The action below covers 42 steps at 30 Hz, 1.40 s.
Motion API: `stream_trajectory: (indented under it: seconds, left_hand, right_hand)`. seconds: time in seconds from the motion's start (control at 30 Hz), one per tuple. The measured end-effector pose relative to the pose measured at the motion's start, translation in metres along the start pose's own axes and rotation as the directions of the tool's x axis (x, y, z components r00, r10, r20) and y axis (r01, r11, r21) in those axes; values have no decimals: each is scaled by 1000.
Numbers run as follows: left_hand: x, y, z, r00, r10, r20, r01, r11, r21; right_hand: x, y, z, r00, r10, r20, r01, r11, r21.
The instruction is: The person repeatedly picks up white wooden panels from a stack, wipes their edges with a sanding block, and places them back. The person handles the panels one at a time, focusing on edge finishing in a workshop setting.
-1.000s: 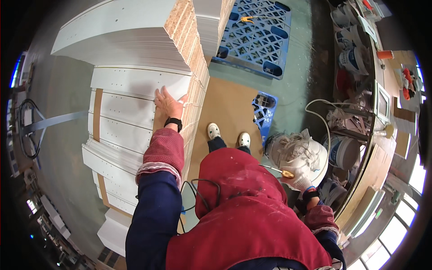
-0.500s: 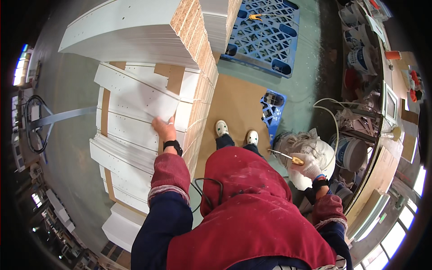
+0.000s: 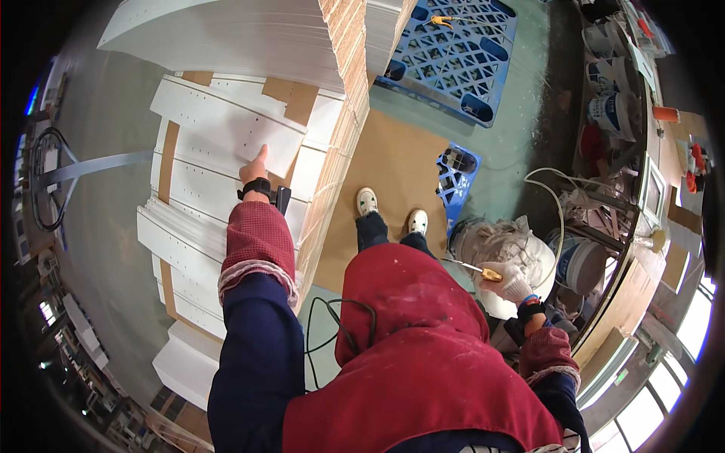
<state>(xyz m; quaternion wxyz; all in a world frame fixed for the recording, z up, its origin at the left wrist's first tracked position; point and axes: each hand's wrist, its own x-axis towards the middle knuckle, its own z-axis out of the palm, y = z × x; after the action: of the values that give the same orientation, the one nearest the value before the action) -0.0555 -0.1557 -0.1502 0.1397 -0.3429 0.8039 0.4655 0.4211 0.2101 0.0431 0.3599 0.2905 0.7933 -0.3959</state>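
Observation:
My bare left hand, a dark band at its wrist, is over a white panel with small drilled holes. One digit points away from me; the others are partly hidden, and nothing shows in the hand. That panel is the top one of a stack of white panels, with brown strips showing between them. At my right, my right hand wears a whitish glove. It is closed round a thin-shafted tool with a yellow handle, its shaft pointing left, above a plastic-covered white bucket.
A tall stack of white boards with raw chipboard edges rises beyond the panels. Brown sheet lies under my feet. A blue pallet carries a yellow air gun. A pale hose and several buckets line the bench at right.
My left hand has moved left and farther from me over the panel, with one digit now extended. My right hand, still holding the tool, has shifted slightly left. The view has also shifted.

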Motion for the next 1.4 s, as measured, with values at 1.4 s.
stream_trajectory:
  seconds: [1.4]
  left_hand:
    - [-436, 37, -167, 348, -119, 930, -53, 988, 146]
  right_hand:
    - [-115, -20, -88, 804, -592, -57, 562, 788, -252]
